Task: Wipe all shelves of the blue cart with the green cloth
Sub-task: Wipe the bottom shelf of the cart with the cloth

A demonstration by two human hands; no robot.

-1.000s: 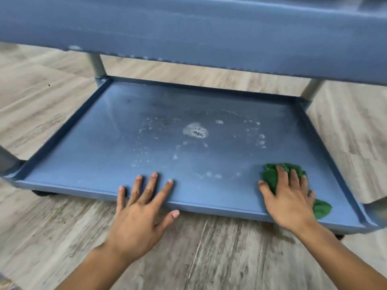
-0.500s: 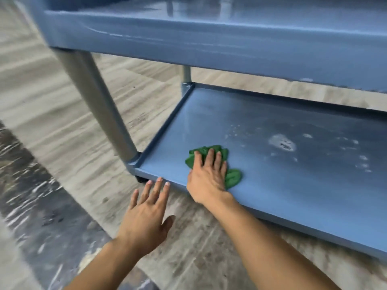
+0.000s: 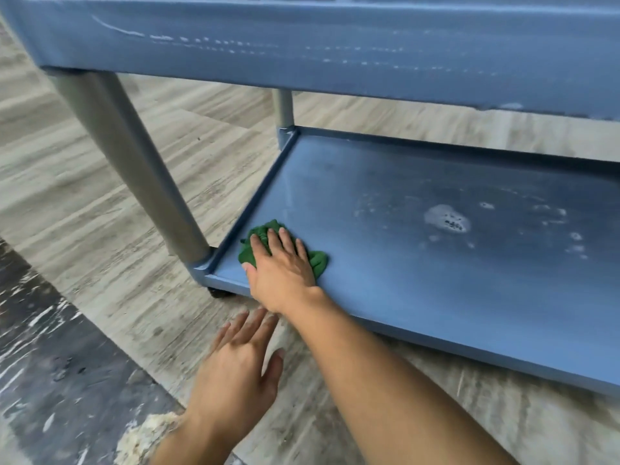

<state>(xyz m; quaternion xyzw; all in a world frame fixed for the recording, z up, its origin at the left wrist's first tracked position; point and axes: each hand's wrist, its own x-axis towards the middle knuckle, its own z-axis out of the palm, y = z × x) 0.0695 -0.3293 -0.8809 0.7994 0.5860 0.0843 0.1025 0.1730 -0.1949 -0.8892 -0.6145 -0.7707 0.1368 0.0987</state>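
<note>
The right hand (image 3: 283, 266), fingers flat on the cloth (image 3: 318, 260), has swept to the shelf (image 3: 436, 290)'s left corner; foam (image 3: 446, 219) well right of it remains unwiped.

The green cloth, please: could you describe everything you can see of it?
The green cloth is a soft, crumpled wad of fabric lying on the cart's bottom shelf, near its front left corner. The right hand presses flat on it, hiding its middle; only bunched edges show.
</note>
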